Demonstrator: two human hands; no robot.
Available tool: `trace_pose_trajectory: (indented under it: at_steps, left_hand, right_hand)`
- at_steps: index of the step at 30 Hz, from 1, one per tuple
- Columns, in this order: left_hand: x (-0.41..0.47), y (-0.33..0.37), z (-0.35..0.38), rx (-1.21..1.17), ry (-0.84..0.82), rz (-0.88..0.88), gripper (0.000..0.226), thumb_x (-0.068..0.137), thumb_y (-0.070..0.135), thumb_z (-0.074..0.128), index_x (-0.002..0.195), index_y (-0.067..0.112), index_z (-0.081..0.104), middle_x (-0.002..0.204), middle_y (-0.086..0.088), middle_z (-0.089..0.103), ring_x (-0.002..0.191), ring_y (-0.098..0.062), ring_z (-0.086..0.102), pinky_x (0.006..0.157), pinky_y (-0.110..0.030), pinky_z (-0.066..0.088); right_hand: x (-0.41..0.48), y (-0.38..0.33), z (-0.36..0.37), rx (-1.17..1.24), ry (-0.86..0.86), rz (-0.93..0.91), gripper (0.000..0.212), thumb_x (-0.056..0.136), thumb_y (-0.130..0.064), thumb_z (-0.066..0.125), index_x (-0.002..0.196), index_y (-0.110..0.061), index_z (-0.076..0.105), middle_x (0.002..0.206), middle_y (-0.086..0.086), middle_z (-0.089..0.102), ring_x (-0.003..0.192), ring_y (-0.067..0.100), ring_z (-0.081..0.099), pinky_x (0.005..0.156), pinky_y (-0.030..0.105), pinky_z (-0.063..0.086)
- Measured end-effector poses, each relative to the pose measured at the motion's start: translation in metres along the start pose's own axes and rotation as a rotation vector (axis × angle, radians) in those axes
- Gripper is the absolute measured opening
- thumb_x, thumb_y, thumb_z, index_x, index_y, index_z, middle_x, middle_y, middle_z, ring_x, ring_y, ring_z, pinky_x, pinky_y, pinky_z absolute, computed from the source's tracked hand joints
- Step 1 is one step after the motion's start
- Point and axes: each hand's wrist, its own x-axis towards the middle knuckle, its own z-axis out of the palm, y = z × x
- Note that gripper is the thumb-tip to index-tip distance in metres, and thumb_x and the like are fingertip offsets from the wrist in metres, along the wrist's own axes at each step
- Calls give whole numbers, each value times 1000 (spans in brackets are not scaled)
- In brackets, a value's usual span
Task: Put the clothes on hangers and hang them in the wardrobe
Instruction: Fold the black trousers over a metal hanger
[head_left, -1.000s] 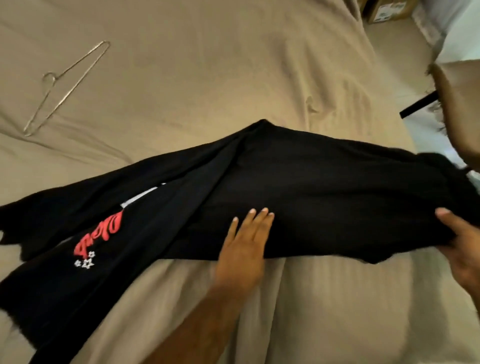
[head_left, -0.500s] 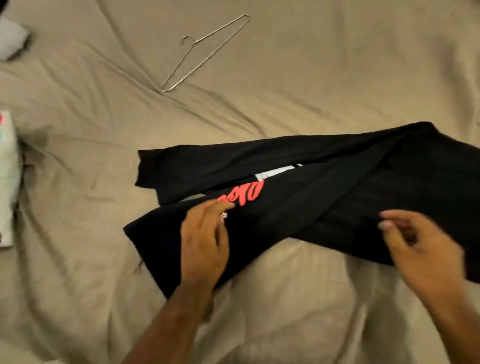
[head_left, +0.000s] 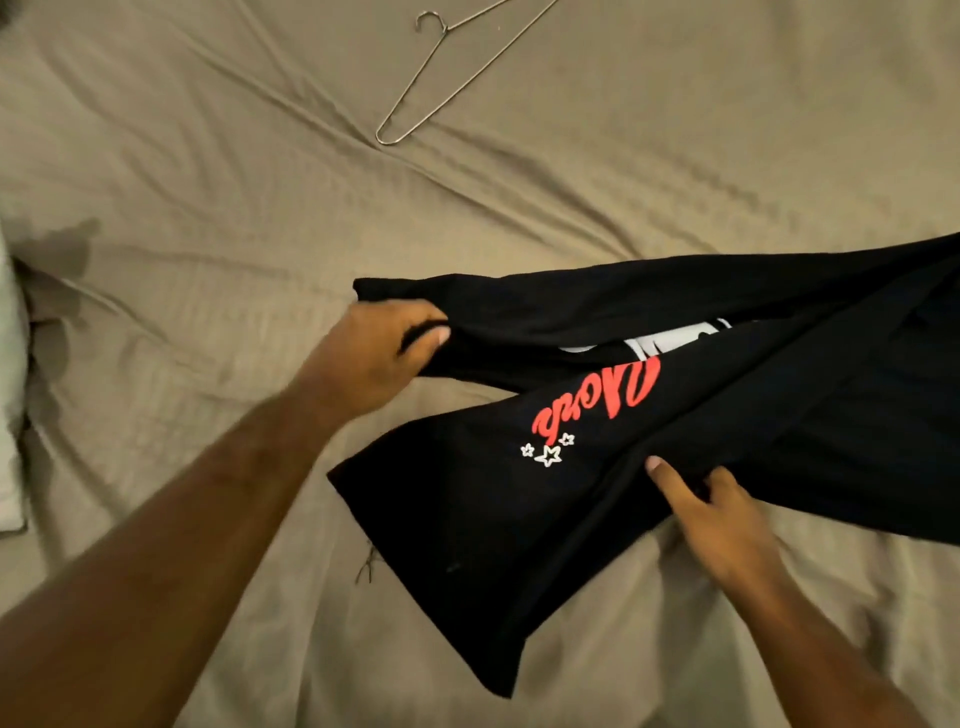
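The black garment (head_left: 779, 415) with red lettering lies across the right half of the bed (head_left: 208, 182). The left hand (head_left: 374, 358) grasps the end of its farther flap, fingers curled round the cloth; the right hand (head_left: 711, 514) pinches its near edge. A wire hanger (head_left: 441, 78) lies well apart, farther up the bed

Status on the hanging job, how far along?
Done: nothing looks hung. In hand: left hand grips one end of the black garment, right hand pinches its near fold, on the bed sheet. Remaining: wire hanger lies apart, untouched; garment goes on it, then wardrobe, not in view.
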Motion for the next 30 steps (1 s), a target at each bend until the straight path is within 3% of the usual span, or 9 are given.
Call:
trace_pose_trajectory:
  at_steps: [5,7,10,13,15,18,21,25,30]
  left_hand:
    - [78,-33,-43,-485,149,-181,14,98,20,66,108,14,72,90,6,71,78,6,63,80,-15,52]
    - [108,-46,-36,-671,360,-343,18,97,11,62,114,10,70,98,4,72,84,2,67,84,-21,56]
    - [122,-52,-20,-536,553,-527,41,87,0,49,122,13,64,109,6,68,93,1,63,89,-17,53]
    - [96,-13,-15,-387,662,-295,40,85,4,46,121,11,63,108,0,67,89,-3,61,83,-16,49]
    - [55,30,0,-402,562,-132,28,93,8,54,117,16,65,100,8,66,79,-1,59,75,-14,47]
    - [-29,98,34,-529,86,-158,19,92,38,68,111,35,63,97,19,64,82,-2,61,73,-18,47]
    - [-90,135,66,-265,-248,-285,78,70,86,58,135,47,40,126,27,47,113,5,47,95,-23,40]
    - [-106,130,63,-66,-280,-467,54,94,50,56,142,40,35,128,20,45,124,-7,46,110,-33,36]
    - [-79,75,-18,-289,-331,-531,17,102,29,55,107,32,71,90,12,71,81,-3,66,75,-18,51]
  right_hand:
    - [-4,2,-4,61,-39,-22,50,86,-62,65,108,-18,63,107,-6,60,119,27,58,95,36,39]
    - [-6,-2,-15,114,-91,13,63,71,-81,63,94,-22,65,93,-15,65,99,21,62,93,38,44]
    - [-7,-10,-37,189,-143,105,71,66,-84,64,79,-15,67,62,-5,68,66,19,61,68,35,45]
    - [-8,-25,-47,336,-179,178,58,87,-61,64,91,-3,69,73,18,73,56,27,63,53,32,40]
    - [-7,-36,-47,357,-185,161,45,97,-45,61,90,0,64,69,21,72,44,24,56,46,27,35]
    - [1,-58,-49,380,-197,113,31,102,-33,56,91,-5,62,65,17,71,40,23,48,44,26,32]
    - [11,-86,-56,450,-232,82,26,101,-32,57,93,-8,61,68,15,71,44,24,50,45,28,34]
    - [20,-115,-61,493,-280,31,24,101,-30,57,91,-9,63,72,15,72,49,23,55,48,30,40]
    - [24,-128,-66,557,-329,-15,28,101,-32,58,90,-8,67,76,13,73,55,20,60,54,31,45]
